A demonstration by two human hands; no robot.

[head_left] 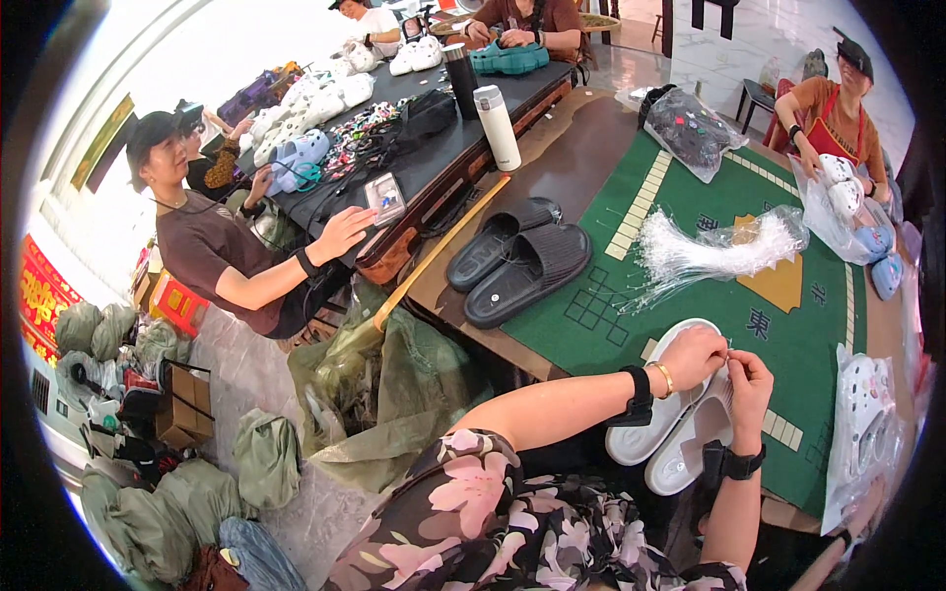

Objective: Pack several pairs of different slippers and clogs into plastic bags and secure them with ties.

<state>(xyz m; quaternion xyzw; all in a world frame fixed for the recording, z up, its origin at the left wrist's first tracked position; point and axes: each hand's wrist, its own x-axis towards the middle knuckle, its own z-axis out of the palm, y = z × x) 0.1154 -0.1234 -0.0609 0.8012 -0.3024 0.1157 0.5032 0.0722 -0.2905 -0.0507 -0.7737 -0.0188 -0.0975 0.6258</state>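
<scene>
Black ribbed slides [529, 278] sit paired at left, overlapping the green mat [709, 307], probably together so they stay matched. Right of them, at the mat's near side, off-white slides [690, 440] lie side by side, heels nearest, seemingly for easy reach; they look pale and plain, straps partly hidden. Over them, the left hand [690, 357] pinches narrow. Farther off, clear plastic strands [709, 246] lie bunched, likely handy. The right hand [751, 384], also pinched, meets the left, perhaps for fine control; whatever they hold is too small to tell.
</scene>
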